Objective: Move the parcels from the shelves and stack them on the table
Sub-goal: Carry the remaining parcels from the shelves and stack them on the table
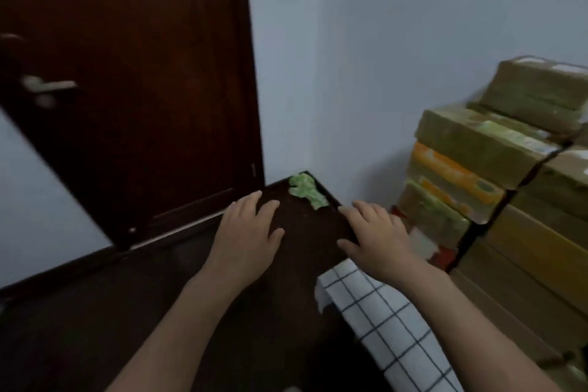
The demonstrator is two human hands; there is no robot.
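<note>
Left hand (246, 232) and right hand (375, 239) extend forward, palms down, fingers spread. Taped cardboard parcels (477, 162) stand stacked against the wall (381, 41) at right. A dark wooden door (127, 73) stands at left.

Parcels (496, 169) stacked at right; door (133, 79) left; hands between, apart.

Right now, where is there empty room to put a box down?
The dark floor is bare between the door and the checked cloth. The corner holds a green scrap. The right side is crowded: stacked parcels fill it against the wall.
</note>
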